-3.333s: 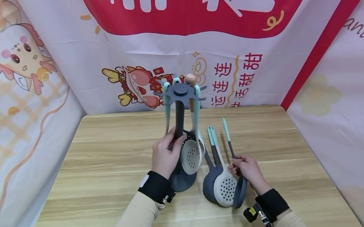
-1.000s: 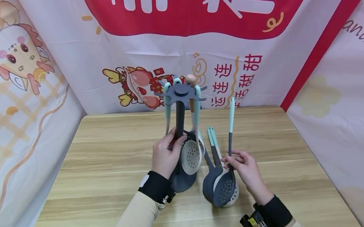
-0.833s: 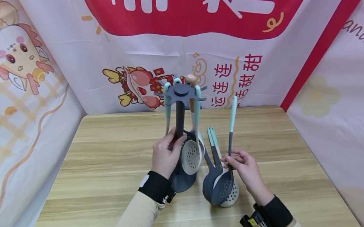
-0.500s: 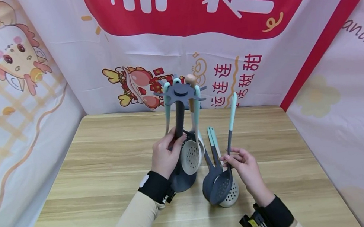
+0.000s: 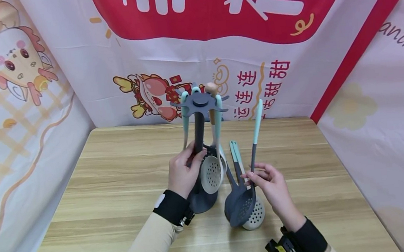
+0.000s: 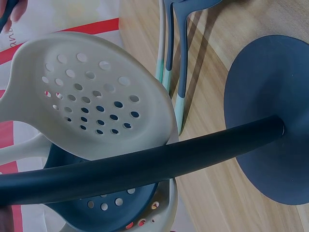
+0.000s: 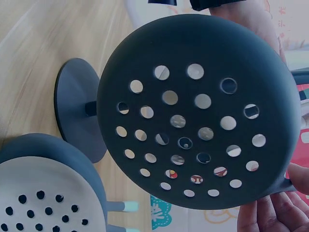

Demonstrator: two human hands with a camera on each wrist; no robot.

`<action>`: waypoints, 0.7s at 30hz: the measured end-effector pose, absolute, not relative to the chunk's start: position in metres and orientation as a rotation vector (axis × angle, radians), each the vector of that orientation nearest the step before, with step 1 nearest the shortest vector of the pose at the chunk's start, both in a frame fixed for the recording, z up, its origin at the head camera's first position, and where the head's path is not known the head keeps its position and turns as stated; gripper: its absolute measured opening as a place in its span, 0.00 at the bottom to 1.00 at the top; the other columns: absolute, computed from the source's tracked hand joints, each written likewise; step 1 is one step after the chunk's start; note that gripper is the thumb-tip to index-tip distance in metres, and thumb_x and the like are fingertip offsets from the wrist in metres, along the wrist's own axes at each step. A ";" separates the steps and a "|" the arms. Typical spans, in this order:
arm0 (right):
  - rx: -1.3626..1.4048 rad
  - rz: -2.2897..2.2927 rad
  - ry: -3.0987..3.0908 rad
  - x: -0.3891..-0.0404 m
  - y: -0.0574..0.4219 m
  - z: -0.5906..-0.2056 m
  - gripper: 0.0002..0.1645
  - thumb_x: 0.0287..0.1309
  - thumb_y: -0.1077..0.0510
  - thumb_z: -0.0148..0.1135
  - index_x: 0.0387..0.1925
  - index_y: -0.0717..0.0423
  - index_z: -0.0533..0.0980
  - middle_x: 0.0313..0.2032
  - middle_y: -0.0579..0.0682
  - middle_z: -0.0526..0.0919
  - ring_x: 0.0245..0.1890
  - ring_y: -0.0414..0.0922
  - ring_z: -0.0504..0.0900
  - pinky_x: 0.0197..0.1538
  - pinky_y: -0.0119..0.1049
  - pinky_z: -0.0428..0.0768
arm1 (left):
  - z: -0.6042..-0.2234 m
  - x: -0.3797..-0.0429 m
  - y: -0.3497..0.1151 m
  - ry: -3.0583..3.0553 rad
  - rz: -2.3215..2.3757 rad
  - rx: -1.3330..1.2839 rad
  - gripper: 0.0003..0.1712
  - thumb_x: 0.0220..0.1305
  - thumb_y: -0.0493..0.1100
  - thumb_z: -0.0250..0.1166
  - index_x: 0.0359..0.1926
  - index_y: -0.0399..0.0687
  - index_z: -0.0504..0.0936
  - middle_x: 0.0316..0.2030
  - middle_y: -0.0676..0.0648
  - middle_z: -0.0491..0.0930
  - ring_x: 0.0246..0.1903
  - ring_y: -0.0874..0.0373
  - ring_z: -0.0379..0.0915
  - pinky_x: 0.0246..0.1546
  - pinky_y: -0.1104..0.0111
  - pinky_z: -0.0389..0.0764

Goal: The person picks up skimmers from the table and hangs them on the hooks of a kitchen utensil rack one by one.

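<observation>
My left hand grips the dark pole of a utensil stand, whose round base rests on the table. Mint-handled utensils hang from its hooked top, among them a white skimmer. In my right hand, a dark skimmer is pinched by its neck between thumb and fingers. Its mint handle points up and its perforated bowl hangs low, right of the stand. Beneath it on the table lie another white skimmer and a dark utensil, partly hidden by the held bowl.
The wooden table reaches back to a printed cloth. More cloth walls stand on the left and right. A brown-ended handle hangs at the rear of the stand.
My right hand has lifted the dark skimmer from beside the lying utensils, tipped its handle up, and shifted it left over them. The left hand and the stand have stayed put.
</observation>
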State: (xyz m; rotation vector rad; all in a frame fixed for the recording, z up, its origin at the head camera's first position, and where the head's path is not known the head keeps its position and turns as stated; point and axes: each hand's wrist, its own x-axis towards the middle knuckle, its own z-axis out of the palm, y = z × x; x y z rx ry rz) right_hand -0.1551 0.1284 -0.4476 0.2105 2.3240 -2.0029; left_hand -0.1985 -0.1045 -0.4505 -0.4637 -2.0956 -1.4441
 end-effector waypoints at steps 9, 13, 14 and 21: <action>0.179 -2.040 2.313 -0.151 0.128 -0.440 0.18 0.66 0.67 0.58 0.56 0.63 0.71 0.39 0.54 0.89 0.31 0.39 0.86 0.45 0.32 0.84 | -0.448 -0.197 -0.104 -2.102 -1.450 -0.449 0.14 0.67 0.40 0.65 0.51 0.38 0.83 0.38 0.42 0.88 0.40 0.51 0.87 0.44 0.64 0.86; 0.168 -2.047 2.315 -0.149 0.127 -0.436 0.17 0.66 0.67 0.58 0.56 0.62 0.71 0.37 0.51 0.90 0.31 0.39 0.86 0.45 0.32 0.84 | -0.448 -0.196 -0.104 -2.105 -1.454 -0.439 0.14 0.67 0.39 0.65 0.50 0.38 0.83 0.37 0.42 0.88 0.40 0.51 0.87 0.44 0.63 0.86; 0.166 -2.052 2.315 -0.148 0.127 -0.435 0.17 0.66 0.67 0.58 0.55 0.63 0.71 0.36 0.49 0.90 0.31 0.39 0.86 0.45 0.32 0.84 | -0.448 -0.196 -0.104 -2.109 -1.457 -0.437 0.14 0.67 0.40 0.65 0.50 0.38 0.83 0.37 0.42 0.88 0.40 0.51 0.87 0.45 0.64 0.86; 0.130 -2.065 2.313 -0.142 0.126 -0.426 0.18 0.65 0.67 0.59 0.55 0.63 0.71 0.33 0.42 0.90 0.31 0.39 0.86 0.45 0.32 0.84 | -0.447 -0.196 -0.103 -2.108 -1.469 -0.438 0.13 0.67 0.40 0.65 0.50 0.38 0.84 0.38 0.42 0.88 0.42 0.51 0.87 0.47 0.64 0.85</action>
